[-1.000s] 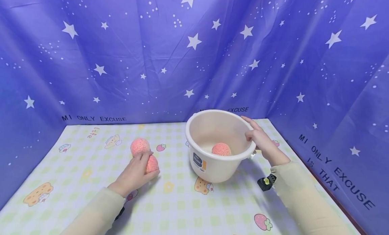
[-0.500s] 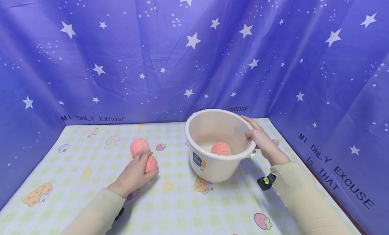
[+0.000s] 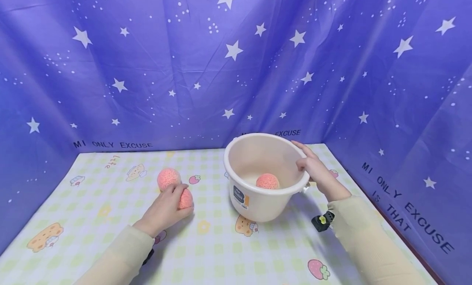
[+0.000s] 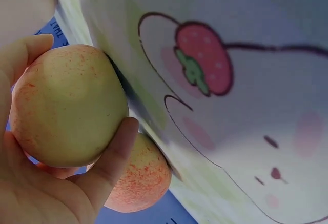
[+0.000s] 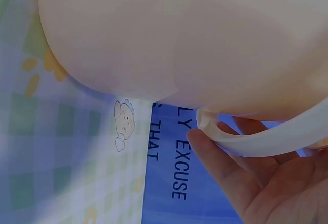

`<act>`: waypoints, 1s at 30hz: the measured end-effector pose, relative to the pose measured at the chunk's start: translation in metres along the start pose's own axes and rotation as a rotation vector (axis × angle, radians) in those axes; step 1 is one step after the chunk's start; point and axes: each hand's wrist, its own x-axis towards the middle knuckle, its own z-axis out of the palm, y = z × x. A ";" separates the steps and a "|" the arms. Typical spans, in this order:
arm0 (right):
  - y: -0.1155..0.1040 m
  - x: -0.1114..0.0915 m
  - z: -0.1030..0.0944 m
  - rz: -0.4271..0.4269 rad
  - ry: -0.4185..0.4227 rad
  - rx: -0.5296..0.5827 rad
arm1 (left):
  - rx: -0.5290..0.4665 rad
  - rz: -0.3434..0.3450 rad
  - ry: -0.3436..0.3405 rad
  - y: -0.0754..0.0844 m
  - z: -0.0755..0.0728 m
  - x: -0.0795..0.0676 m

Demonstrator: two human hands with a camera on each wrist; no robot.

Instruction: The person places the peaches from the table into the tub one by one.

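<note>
On the left side of the table, my left hand [image 3: 161, 210] grips the nearer of two pink, speckled peaches [image 3: 187, 199]. The left wrist view shows this peach's [image 4: 72, 106] pale yellow side, with fingers and thumb curled round it. Right behind it lies the other peach [image 3: 169, 178], partly covered by the fingers in the left wrist view. A white plastic bucket [image 3: 254, 206] with a label stands right of centre, and a third peach [image 3: 267, 181] sits inside. My right hand [image 3: 320, 172] holds the bucket's right rim, near its white handle [image 5: 277, 138].
A checked cloth with cartoon prints covers the table [image 3: 214, 252]. Behind and beside it hangs a blue star-patterned curtain [image 3: 177, 64]. A black wrist device [image 3: 322, 221] shows below my right wrist.
</note>
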 end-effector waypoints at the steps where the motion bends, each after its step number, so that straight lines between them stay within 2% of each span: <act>1: 0.000 0.000 0.000 0.000 -0.001 -0.001 | 0.000 0.000 -0.001 0.000 0.000 0.000; 13: -0.002 0.000 0.000 -0.006 -0.002 0.006 | 0.005 -0.004 0.032 0.005 -0.003 0.007; 25: -0.001 0.000 0.001 0.005 -0.004 0.014 | 0.003 -0.002 0.051 0.014 -0.005 0.005; 30: -0.002 -0.002 0.000 -0.004 -0.004 0.013 | -0.001 0.024 0.072 0.018 -0.008 0.004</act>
